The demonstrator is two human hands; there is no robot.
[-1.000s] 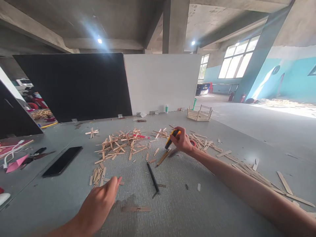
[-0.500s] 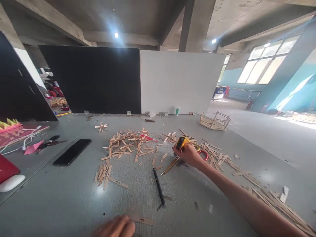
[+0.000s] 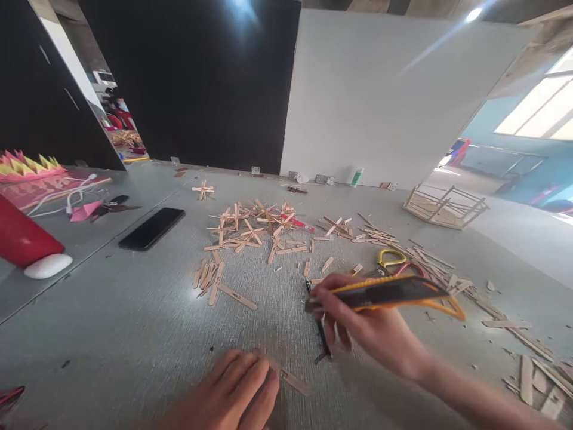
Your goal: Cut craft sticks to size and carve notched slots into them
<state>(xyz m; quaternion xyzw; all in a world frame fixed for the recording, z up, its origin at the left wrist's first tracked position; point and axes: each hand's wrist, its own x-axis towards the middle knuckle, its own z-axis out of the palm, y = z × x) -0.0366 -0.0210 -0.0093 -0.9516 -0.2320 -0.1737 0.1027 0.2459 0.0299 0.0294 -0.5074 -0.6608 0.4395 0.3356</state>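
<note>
My right hand [image 3: 371, 322] grips a yellow and black utility knife [image 3: 389, 292], whose yellow-edged handle points right. Its front end is beside my thumb and fingers, and I cannot make out the blade. My right hand is above a black pen [image 3: 323, 334] and partly covers it. Close to me, my left hand [image 3: 244, 388] has its fingers bent together over one end of a notched wooden craft stick [image 3: 294, 381], holding it against the table. The stick's other end sticks out to the right, with a small cut mark near my fingers.
Loose craft sticks [image 3: 244, 230] and joined crosses spread over the middle of the table. Yellow and red-handled scissors [image 3: 391, 258] lie behind the knife. A phone [image 3: 152, 229] is at left, near a red bottle [image 3: 27, 233]. A small stick frame [image 3: 445, 206] stands back right.
My right hand has brought the utility knife nearer and turned it lengthwise to the right. My left hand has moved further into view over the notched stick. The camera has tipped downward.
</note>
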